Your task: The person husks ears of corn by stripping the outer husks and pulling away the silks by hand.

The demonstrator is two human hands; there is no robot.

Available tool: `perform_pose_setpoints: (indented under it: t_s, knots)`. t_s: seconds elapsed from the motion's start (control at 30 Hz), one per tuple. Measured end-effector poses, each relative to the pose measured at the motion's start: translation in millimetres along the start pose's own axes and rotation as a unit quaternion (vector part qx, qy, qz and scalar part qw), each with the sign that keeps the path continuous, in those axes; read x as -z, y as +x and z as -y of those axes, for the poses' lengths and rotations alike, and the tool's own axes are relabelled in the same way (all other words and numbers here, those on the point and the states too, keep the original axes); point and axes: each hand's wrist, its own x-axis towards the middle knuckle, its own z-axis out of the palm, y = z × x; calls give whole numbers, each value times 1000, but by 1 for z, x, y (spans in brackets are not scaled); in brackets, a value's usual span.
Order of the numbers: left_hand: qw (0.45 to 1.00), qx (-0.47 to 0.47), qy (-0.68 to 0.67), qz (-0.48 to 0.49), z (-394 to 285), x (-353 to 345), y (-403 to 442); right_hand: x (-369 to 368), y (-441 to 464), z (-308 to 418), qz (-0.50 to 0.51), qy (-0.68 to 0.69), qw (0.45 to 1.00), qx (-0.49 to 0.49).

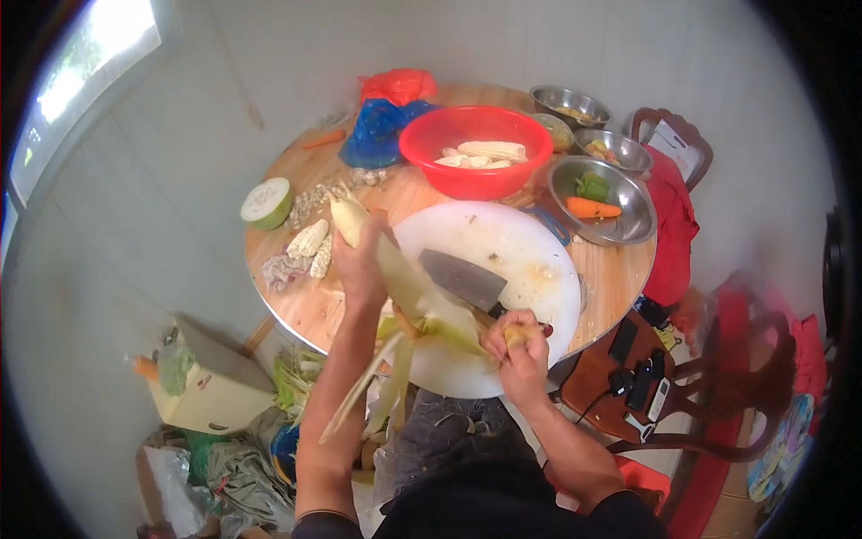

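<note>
My left hand (361, 269) is wrapped round an ear of corn (415, 286) still partly in its pale green husk, held slanting over the board. Strips of loosened husk (400, 377) hang below it. At the lower end of the ear, my right hand (521, 349) is closed on the husk; a small yellowish bit shows between its fingers. Beneath lies a round white cutting board (539, 269) with a cleaver (462, 278) on it, its handle partly hidden close to my right hand.
A red basin (476, 184) holds several peeled corn ears. Steel bowls (628, 229) with a carrot and green pepper stand at the right. Corn pieces (308, 239), garlic and a cut melon (267, 203) lie left. A chair (763, 386) and a bin (215, 377) flank the table.
</note>
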Motion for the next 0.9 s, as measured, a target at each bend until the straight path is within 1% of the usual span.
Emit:
perform_pose_setpoints:
  t_s: [0.03,0.07,0.1,0.13,0.17,0.23,0.27,0.3,0.33,0.37,0.4,0.43,0.47,0.5,0.53,0.57,0.6,0.63,0.67,0.73,0.77,0.8,0.83,0.87,0.9]
  knots:
    - [1000,-10,-29,-7,-4,3,4,4,-9,0,11,-55,998,-10]
    - [998,-20,-57,-13,-6,5,8,8,-17,-1,13,-54,998,-10]
    - [996,-3,-82,-21,-4,7,12,12,-27,-4,15,-84,996,-12]
    - [997,-2,-80,-22,1,10,13,15,-35,-7,16,-113,993,-14]
    - [997,1,-78,-14,6,12,13,20,-42,-10,13,-111,994,-15]
    - [997,6,-78,-1,18,14,18,28,-51,-11,21,-270,963,11]
    - [994,29,-107,-1,24,18,25,30,-55,-10,19,-272,962,13]
    - [990,48,-135,-3,24,19,29,30,-57,-9,56,-331,942,30]
    - [990,44,-136,-5,26,20,31,28,-55,-9,95,-386,916,45]
    - [987,32,-156,28,28,20,32,29,-52,-6,114,-443,888,44]
    - [982,23,-176,63,28,17,31,26,-46,-4,113,-442,889,45]
    - [982,24,-175,66,26,16,30,22,-39,-2,153,-469,868,57]
    - [979,39,-173,102,24,17,29,19,-32,0,194,-495,844,70]
    - [975,52,-170,136,18,18,27,19,-26,3,194,-494,845,72]
    - [975,48,-168,135,5,12,20,20,-19,6,246,-506,826,41]
    - [972,12,-149,182,-7,3,11,20,-11,10,298,-517,802,11]
    - [965,-23,-129,228,-18,-2,4,16,-2,20,302,-516,801,14]
    - [956,-1,-114,270,-24,2,0,8,6,36,325,-493,807,-6]
    - [956,-6,-114,269,-29,2,-6,1,14,52,347,-471,811,-27]
    - [942,1,-58,331,-37,-2,-18,-12,34,78,353,-468,810,-18]
    - [929,33,-21,368,-30,5,-15,-22,45,92,320,-461,828,16]
    - [928,31,-24,370,-36,-1,-23,-32,54,103,286,-453,843,48]
    - [925,26,-24,378,-47,-11,-36,-41,62,110,284,-456,842,50]
    - [922,22,-23,386,-53,-17,-43,-51,70,115,224,-465,853,72]
    - [919,11,6,394,-48,-16,-43,-59,76,116,164,-472,862,92]
